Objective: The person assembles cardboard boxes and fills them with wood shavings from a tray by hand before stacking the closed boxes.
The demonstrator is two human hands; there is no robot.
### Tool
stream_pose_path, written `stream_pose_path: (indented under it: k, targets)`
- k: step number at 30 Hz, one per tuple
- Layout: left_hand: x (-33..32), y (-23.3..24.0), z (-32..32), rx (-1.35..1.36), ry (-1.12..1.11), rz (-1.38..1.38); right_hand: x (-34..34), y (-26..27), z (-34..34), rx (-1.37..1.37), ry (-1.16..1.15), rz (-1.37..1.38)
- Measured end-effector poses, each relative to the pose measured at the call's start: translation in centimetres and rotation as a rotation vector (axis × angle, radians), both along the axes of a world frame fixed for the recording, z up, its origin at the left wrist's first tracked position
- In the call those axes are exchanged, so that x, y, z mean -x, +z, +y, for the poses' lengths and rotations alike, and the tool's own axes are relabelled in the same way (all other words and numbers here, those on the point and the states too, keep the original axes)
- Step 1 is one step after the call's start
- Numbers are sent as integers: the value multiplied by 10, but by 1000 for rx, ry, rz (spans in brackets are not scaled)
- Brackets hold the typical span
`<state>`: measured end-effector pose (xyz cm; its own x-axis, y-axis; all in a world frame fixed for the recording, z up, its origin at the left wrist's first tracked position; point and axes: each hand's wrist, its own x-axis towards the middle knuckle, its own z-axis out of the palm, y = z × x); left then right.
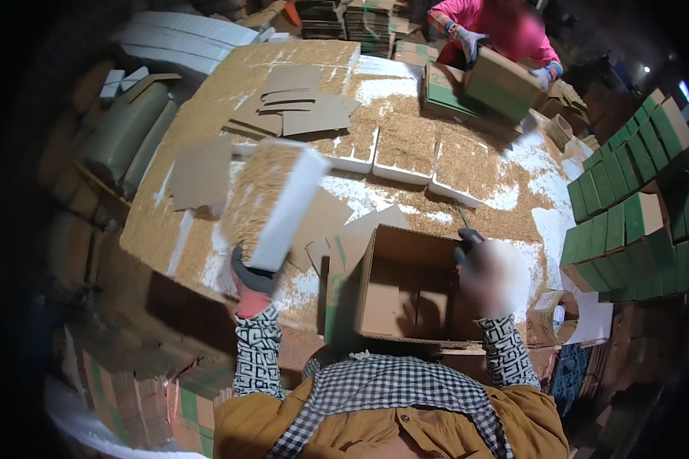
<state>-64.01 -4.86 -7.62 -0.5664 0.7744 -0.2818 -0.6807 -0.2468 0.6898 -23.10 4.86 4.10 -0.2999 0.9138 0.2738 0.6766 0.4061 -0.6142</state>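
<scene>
My left hand [255, 281], in a dark and pink glove, grips the near end of a white foam tray [290, 212] tilted on its side, its open face packed with brown shavings or husk. Right of it, an open cardboard box [373, 287] with a green outer side stands in front of my body; the shadow of a hand falls inside. My right hand [482, 264], gloved and partly blurred, is at the box's right edge; whether its fingers hold the edge cannot be told. Flat cardboard sheets [321, 221] lie between the tray and the box.
More filled foam trays [405, 152] stand on the husk-strewn table, with cardboard pads [316, 112] behind. Across it, a co-worker in pink [511, 34] handles a green and brown box [502, 80]. Green boxes [614, 224] are stacked at right. A tape roll [542, 315] lies near the right edge.
</scene>
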Motion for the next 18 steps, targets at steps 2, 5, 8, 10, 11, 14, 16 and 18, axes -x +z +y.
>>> stream_pose_path:
  k: [2, 5, 8, 10, 11, 14, 16, 18]
  targets:
    - [-50, 56, -11, -12, -21, 431, -2, -8, 0, 230, -5, 367]
    - [-95, 90, 6, -80, -244, 22, -6, -15, 6, 678, 37, 1055]
    - [-141, 97, 21, -10, -451, 110, -48, -30, 22, 870, 458, 1443]
    - [-150, 68, 26, -20, -539, 301, -77, -19, 15, 735, 376, 1208]
    - [-155, 59, 24, -90, -526, 488, -92, -16, 14, 546, 219, 890]
    - [-170, 54, 19, -237, -449, 1215, -134, -20, -25, 437, 47, 972]
    - [-175, 55, 8, -45, -341, 1393, -161, -22, -55, 122, 107, 670]
    - [-192, 44, -9, -36, -312, 966, -183, -4, -77, 8, 129, 57]
